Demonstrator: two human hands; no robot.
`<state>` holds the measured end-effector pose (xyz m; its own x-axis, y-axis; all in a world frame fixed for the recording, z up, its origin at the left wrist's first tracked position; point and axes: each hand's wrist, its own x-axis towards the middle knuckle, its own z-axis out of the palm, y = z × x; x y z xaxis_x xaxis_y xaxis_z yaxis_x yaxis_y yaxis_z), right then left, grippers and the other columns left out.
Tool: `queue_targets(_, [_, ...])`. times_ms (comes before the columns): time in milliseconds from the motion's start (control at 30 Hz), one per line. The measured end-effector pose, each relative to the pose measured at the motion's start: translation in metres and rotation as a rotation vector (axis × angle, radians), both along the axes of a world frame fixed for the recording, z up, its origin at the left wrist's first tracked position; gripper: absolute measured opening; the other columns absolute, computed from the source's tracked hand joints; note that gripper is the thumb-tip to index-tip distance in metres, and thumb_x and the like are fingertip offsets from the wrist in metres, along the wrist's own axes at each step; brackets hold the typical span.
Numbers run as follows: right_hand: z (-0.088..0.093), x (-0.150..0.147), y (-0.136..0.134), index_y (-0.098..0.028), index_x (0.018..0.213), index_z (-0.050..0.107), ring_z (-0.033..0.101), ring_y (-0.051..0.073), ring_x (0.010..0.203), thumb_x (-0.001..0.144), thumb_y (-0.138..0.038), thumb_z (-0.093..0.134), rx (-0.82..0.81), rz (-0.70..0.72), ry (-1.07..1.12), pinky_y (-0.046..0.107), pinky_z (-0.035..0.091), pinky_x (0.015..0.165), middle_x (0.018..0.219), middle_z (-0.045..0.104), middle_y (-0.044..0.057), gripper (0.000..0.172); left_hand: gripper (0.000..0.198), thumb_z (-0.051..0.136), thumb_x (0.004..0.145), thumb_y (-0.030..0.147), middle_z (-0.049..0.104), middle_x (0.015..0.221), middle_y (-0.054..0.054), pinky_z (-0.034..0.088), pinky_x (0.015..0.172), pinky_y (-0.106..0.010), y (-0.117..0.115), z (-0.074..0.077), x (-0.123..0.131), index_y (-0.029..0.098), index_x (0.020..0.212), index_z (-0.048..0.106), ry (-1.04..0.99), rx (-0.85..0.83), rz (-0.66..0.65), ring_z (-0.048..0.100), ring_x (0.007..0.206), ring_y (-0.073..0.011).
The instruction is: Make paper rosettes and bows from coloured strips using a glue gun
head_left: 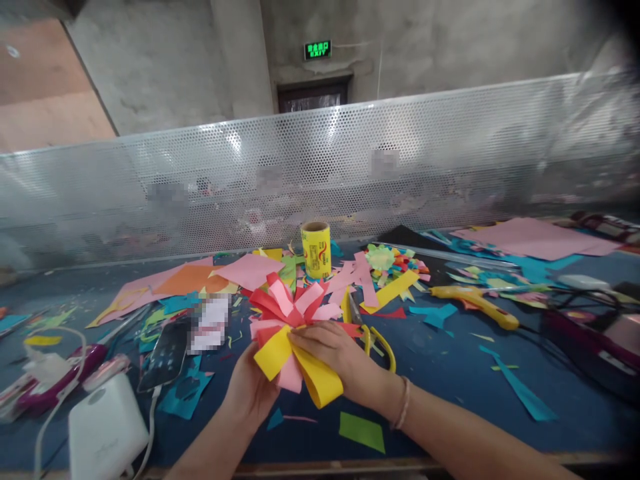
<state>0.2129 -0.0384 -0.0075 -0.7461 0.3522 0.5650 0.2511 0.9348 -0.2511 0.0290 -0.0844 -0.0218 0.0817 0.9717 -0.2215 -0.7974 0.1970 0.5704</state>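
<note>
Both of my hands hold a paper flower (293,320) made of looped red, pink and yellow strips, just above the blue table (440,373). My left hand (250,390) grips it from below, its fingers closed under the yellow and pink loops. My right hand (333,353) lies over the flower's middle with its fingertips pressed on the yellow loops; a bracelet is on that wrist. Yellow-handled scissors (367,327) lie right behind my right hand.
A yellow tape roll (315,249) stands behind the flower. Coloured paper sheets and scraps litter the table. A phone (165,357), a white power bank (103,430) with cables and a pink device lie at the left. A yellow glue gun (475,303) lies at the right. A perforated metal screen (350,167) closes the back.
</note>
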Motion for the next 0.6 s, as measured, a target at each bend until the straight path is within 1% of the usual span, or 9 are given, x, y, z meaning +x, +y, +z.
queue_targets(67, [-0.001, 0.001, 0.000, -0.020, 0.135, 0.043, 0.053, 0.022, 0.111, 0.087, -0.029, 0.052, -0.072, 0.016, 0.066, 0.040, 0.042, 0.096, 0.120, 0.058, 0.014, 0.049, 0.020, 0.049, 0.087, 0.021, 0.070, 0.082, -0.006, 0.055, 0.066, -0.026, -0.003, 0.011, 0.004, 0.017, 0.100, 0.064, 0.036, -0.089, 0.058, 0.068, 0.073, -0.0179])
queue_targets(133, [-0.003, 0.001, 0.000, -0.020, 0.133, 0.042, 0.054, 0.022, 0.110, 0.085, -0.030, 0.056, -0.166, 0.031, 0.155, 0.039, 0.044, 0.093, 0.120, 0.058, 0.014, 0.051, 0.019, 0.048, 0.088, 0.017, 0.071, 0.084, -0.007, 0.056, 0.066, -0.028, -0.008, 0.022, 0.008, 0.015, 0.096, 0.065, 0.079, -0.157, 0.106, 0.068, 0.072, -0.0177])
queue_targets(233, [-0.005, 0.002, 0.000, -0.021, 0.125, 0.046, 0.053, 0.022, 0.109, 0.083, -0.026, 0.057, -0.213, 0.047, 0.249, 0.038, 0.045, 0.092, 0.117, 0.056, 0.013, 0.044, 0.015, 0.051, 0.086, 0.013, 0.072, 0.086, -0.009, 0.057, 0.068, -0.028, -0.012, 0.031, 0.012, 0.013, 0.087, 0.066, 0.099, -0.138, 0.116, 0.068, 0.075, -0.0176])
queue_targets(333, [-0.005, 0.002, 0.002, -0.020, 0.119, 0.050, 0.052, 0.022, 0.107, 0.081, -0.026, 0.060, -0.187, 0.041, 0.262, 0.039, 0.045, 0.092, 0.114, 0.053, 0.013, 0.040, 0.011, 0.056, 0.082, 0.011, 0.072, 0.084, -0.008, 0.057, 0.067, -0.026, -0.012, 0.032, 0.013, 0.013, 0.083, 0.067, 0.106, -0.110, 0.118, 0.068, 0.076, -0.0168])
queue_targets(400, [-0.004, 0.002, 0.003, -0.019, 0.117, 0.050, 0.053, 0.022, 0.104, 0.079, -0.026, 0.062, -0.195, 0.049, 0.256, 0.038, 0.046, 0.089, 0.111, 0.053, 0.012, 0.041, 0.010, 0.057, 0.082, 0.010, 0.072, 0.082, -0.007, 0.056, 0.065, -0.025, -0.012, 0.032, 0.014, 0.014, 0.080, 0.067, 0.122, -0.116, 0.121, 0.068, 0.072, -0.0158])
queue_targets(500, [-0.002, 0.002, 0.003, -0.020, 0.113, 0.051, 0.054, 0.021, 0.099, 0.078, -0.025, 0.062, -0.192, 0.062, 0.247, 0.036, 0.048, 0.085, 0.108, 0.054, 0.011, 0.037, 0.013, 0.056, 0.080, 0.009, 0.070, 0.072, -0.004, 0.055, 0.058, -0.023, -0.013, 0.033, 0.014, 0.015, 0.072, 0.063, 0.136, -0.163, 0.154, 0.065, 0.062, -0.0140])
queue_targets(600, [0.002, 0.002, 0.002, -0.019, 0.112, 0.051, 0.054, 0.021, 0.098, 0.080, -0.028, 0.060, -0.152, 0.060, 0.236, 0.037, 0.048, 0.084, 0.107, 0.056, 0.011, 0.034, 0.015, 0.055, 0.078, 0.005, 0.069, 0.071, -0.003, 0.053, 0.056, -0.022, -0.015, 0.034, 0.014, 0.016, 0.069, 0.060, 0.125, -0.213, 0.215, 0.066, 0.063, -0.0141])
